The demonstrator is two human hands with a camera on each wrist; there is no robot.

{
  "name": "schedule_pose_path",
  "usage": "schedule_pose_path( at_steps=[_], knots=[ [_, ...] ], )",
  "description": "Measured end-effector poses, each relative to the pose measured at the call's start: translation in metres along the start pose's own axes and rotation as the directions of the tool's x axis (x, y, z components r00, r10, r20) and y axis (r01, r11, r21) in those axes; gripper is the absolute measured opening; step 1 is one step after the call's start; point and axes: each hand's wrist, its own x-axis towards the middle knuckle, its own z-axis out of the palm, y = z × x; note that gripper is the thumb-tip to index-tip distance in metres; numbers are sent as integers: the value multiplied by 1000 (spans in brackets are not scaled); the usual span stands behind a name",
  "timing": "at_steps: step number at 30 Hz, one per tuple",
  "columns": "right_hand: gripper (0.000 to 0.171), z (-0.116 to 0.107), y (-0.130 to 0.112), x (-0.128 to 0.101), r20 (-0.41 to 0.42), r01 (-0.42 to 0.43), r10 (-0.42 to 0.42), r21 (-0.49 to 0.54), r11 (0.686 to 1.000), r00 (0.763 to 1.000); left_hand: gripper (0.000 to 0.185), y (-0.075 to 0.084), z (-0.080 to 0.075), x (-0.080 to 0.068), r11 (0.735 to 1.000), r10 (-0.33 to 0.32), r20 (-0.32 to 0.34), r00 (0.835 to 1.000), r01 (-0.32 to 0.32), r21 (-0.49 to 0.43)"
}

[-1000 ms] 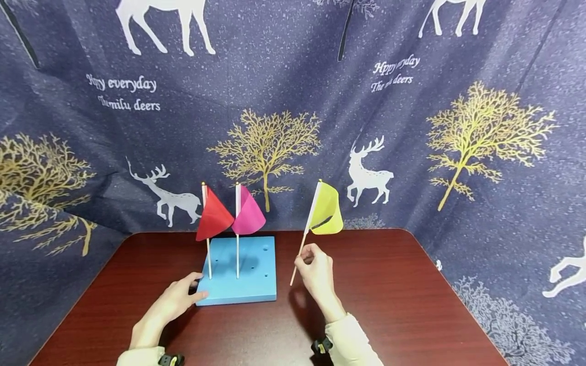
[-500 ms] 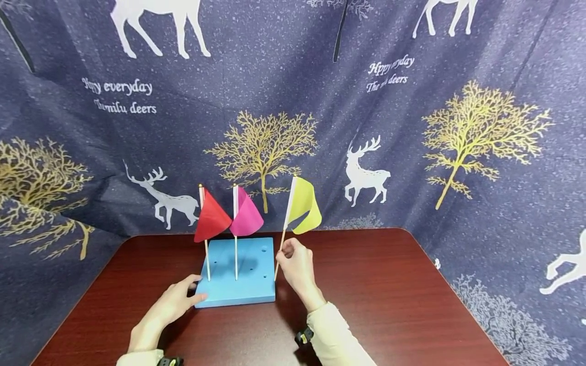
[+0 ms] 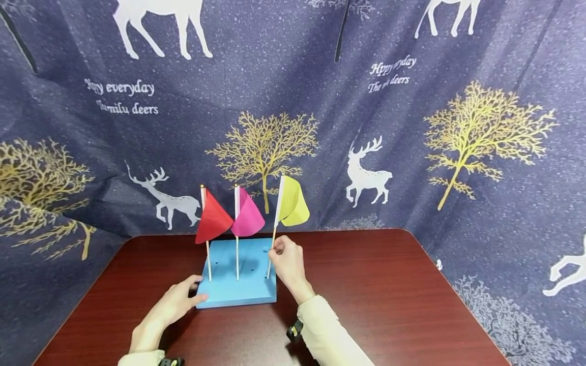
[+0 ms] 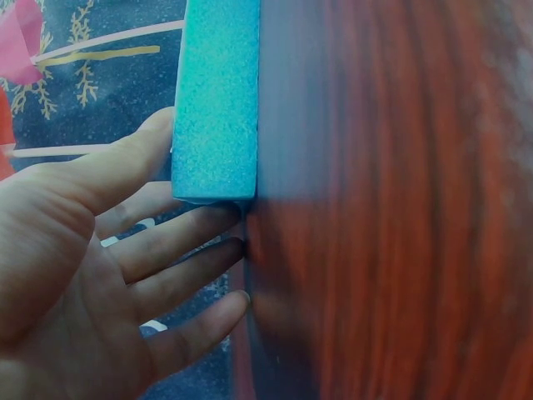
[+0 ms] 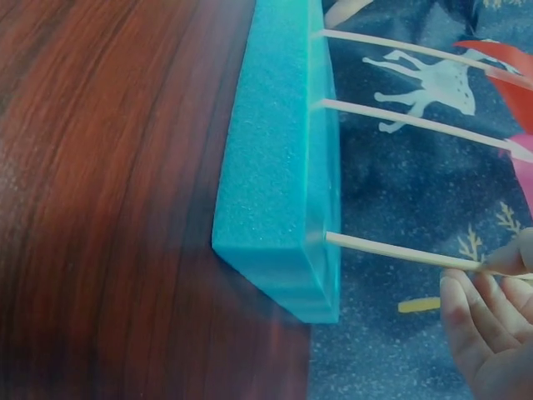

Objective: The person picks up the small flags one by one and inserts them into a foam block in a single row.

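My right hand [image 3: 287, 260] pinches the thin wooden stick of a yellow flag [image 3: 291, 202] between thumb and fingertips. The stick leans slightly right, its lower end at a hole near the right front of a blue foam board [image 3: 235, 294]. In the right wrist view the stick's tip meets the board's top face. My left hand [image 3: 173, 304] rests at the board's left front corner, thumb against the board and fingers spread out straight along its side, as the left wrist view shows. A red flag [image 3: 212, 219] and a pink flag [image 3: 248, 216] stand upright in the board.
The board lies on a reddish-brown wooden table [image 3: 366, 290]. More small holes show in the board's top, behind the front row. A dark blue curtain [image 3: 293, 76] printed with deer and trees hangs behind the table.
My right hand has carried the yellow flag leftward from beside the board to its right front hole, and the stick stands more upright. The left hand stays at the board's corner.
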Motion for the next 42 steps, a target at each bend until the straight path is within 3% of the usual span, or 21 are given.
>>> schedule_pose_path(
  at_steps=[18,42],
  knots=[
    [11,12,1,3,98,-12,20,-82,997,995,59,-1,0,-1,1000,-7,6,1000,7,5],
    [10,18,8,-9,84,-28,33,-64,998,996,62,-4,1,3,1000,-11,4,1000,11,9]
  ],
)
